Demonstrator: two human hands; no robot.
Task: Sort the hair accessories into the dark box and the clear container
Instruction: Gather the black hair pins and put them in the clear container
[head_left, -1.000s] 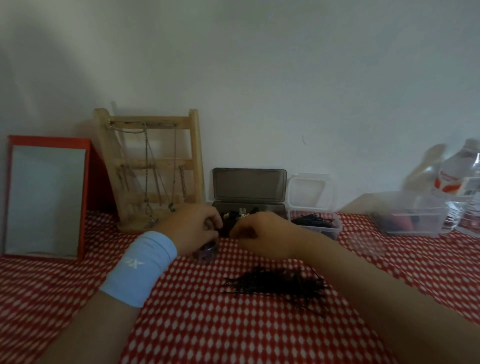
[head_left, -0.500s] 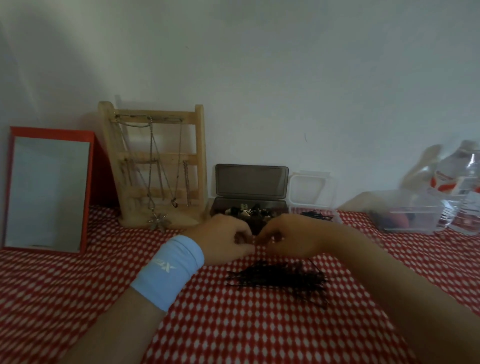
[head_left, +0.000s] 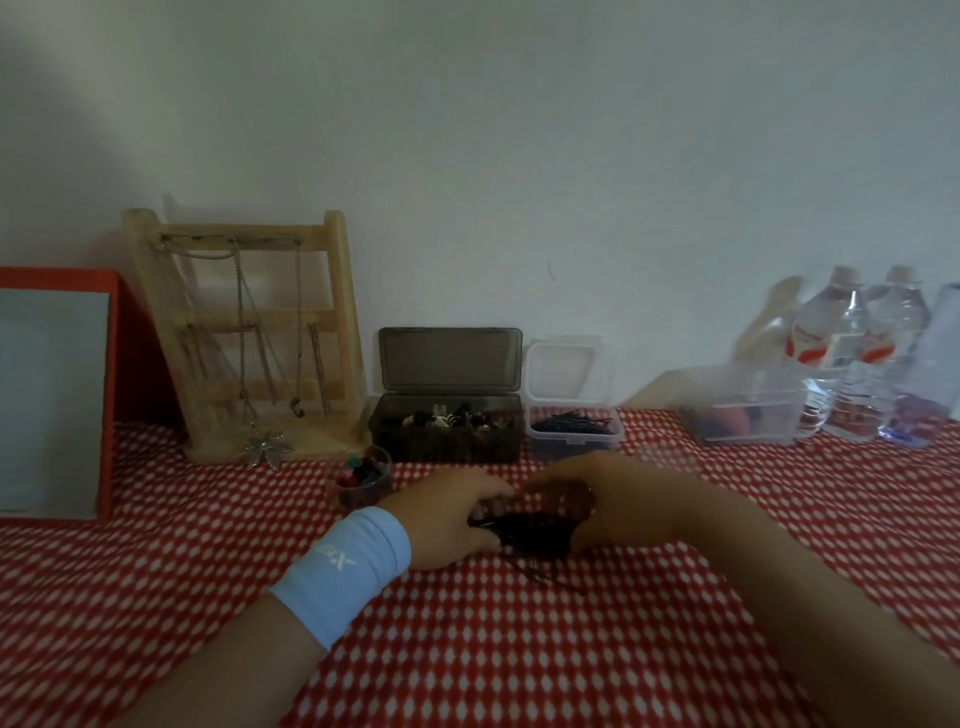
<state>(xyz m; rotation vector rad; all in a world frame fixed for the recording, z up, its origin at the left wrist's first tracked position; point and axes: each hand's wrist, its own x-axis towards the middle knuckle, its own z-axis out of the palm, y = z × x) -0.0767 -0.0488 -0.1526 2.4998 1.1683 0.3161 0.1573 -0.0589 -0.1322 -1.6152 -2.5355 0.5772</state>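
A heap of thin black hairpins (head_left: 537, 540) lies on the red checked cloth in the middle. My left hand (head_left: 452, 514), with a light blue wristband, and my right hand (head_left: 613, 499) curl round the heap from either side and gather it between them. Behind them stands the dark box (head_left: 447, 441), lid open, with small mixed clips inside. To its right is the small clear container (head_left: 574, 434), lid up, with black hairpins in it.
A small clear cup (head_left: 363, 480) of coloured bits stands just left of my left hand. A wooden necklace stand (head_left: 249, 332) and a red-framed mirror (head_left: 57, 395) are at the back left. A larger clear tub (head_left: 748, 410) and water bottles (head_left: 852, 358) stand at the right.
Both hands have come down from in front of the dark box onto the heap of hairpins and closed round it. The small cup now shows to their left.
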